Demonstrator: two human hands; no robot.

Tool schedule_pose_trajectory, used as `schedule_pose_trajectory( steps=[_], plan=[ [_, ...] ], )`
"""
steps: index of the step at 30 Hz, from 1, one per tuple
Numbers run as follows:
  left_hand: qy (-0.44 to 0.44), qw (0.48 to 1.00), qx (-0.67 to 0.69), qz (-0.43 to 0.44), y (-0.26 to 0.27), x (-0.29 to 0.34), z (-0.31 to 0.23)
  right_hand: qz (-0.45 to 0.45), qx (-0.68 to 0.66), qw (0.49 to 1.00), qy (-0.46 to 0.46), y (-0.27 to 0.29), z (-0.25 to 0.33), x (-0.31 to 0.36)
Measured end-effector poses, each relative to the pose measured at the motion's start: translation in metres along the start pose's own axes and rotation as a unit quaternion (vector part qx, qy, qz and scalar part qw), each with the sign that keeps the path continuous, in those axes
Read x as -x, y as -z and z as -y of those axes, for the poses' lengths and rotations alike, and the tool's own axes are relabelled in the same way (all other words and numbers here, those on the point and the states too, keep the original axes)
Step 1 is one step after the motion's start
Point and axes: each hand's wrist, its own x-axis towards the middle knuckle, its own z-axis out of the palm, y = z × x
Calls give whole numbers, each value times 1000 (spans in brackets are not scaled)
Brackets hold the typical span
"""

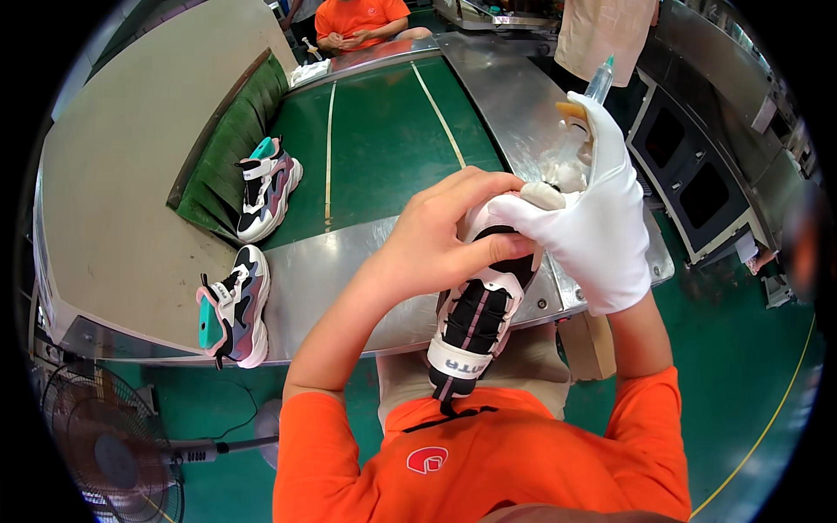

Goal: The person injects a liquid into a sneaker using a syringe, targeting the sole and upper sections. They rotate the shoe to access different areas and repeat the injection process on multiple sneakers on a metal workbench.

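A black, white and pink sneaker points toe-away in front of my body, its heel loop close to my shirt. My bare left hand is closed round its toe end, thumb over the upper. My right hand, in a white glove, has its thumb against the toe beside an off-white rounded piece. A clear syringe with a green tip and amber flange sticks up from the curled gloved fingers. Crumpled whitish material shows by the palm; its kind is unclear. The glove hides part of the toe.
Two similar sneakers with teal inserts, one upright and one nearer, are on the left. A green conveyor belt runs between metal borders. A fan stands lower left. Another person sits beyond the belt.
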Motion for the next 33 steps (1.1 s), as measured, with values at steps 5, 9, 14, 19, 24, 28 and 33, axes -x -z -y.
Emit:
schedule_pose_trajectory(
  steps=[5,9,14,19,24,28,33],
  plan=[
    [-16,1000,0,3,4,0,-2,12,-70,996,-44,4,-4,-8],
    [12,1000,9,5,8,3,-3,-26,-82,993,-77,14,-14,-9],
    [54,998,34,9,20,3,-3,-47,-111,986,-112,31,-51,7],
    [82,995,50,-10,27,16,2,7,-201,945,-259,46,-77,65],
    [57,998,39,6,34,15,4,48,-133,913,-382,57,-130,103],
    [59,997,45,7,35,19,8,142,-129,902,-387,70,-136,101],
    [93,993,74,6,41,20,11,128,-511,808,-264,65,-85,79]
  ],
)
